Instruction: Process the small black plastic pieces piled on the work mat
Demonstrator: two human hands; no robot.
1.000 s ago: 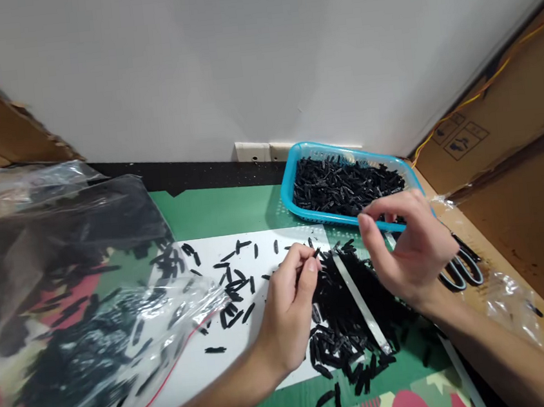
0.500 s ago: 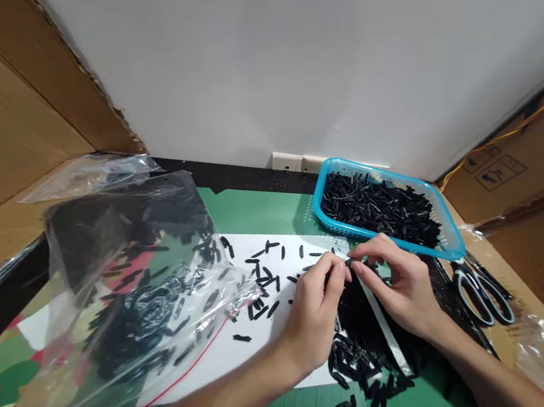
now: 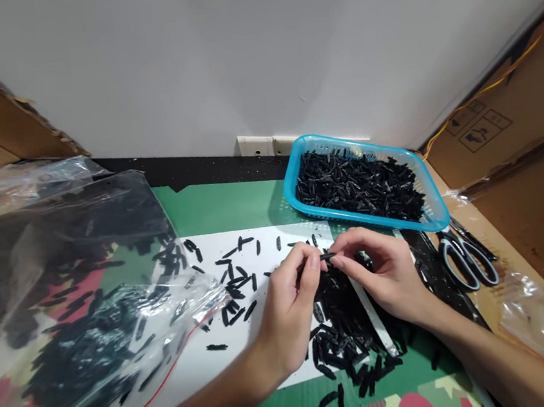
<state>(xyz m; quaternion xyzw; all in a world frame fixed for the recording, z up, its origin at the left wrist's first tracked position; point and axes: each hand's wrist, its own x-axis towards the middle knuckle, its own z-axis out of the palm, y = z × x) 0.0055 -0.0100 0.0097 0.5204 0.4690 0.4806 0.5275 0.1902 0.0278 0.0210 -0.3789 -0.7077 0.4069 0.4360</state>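
Between the fingertips of both hands is one small, narrow black piece [image 3: 327,256], held level. My left hand [image 3: 295,292] pinches its left end with thumb and curled fingers. From the other side, my right hand [image 3: 381,270] pinches the right end. Just below them lies a heap of similar black pieces [image 3: 350,344], partly hidden by the hands. Across this heap rests a flat white strip [image 3: 375,315]. More black pieces [image 3: 234,282] are scattered over a white sheet [image 3: 193,373] to the left.
A blue basket [image 3: 290,195] full of black pieces stands at the back right, with scissors [image 3: 467,260] beside it. A clear zip bag [image 3: 93,313] holding black pieces covers the left side. Cardboard [image 3: 513,146] flanks the right; a wall with sockets [image 3: 256,145] rises behind.
The view has shifted, so everything appears further left and mostly higher. Both hands still pinch the black piece, which now shows more clearly between slightly wider-spaced fingertips.
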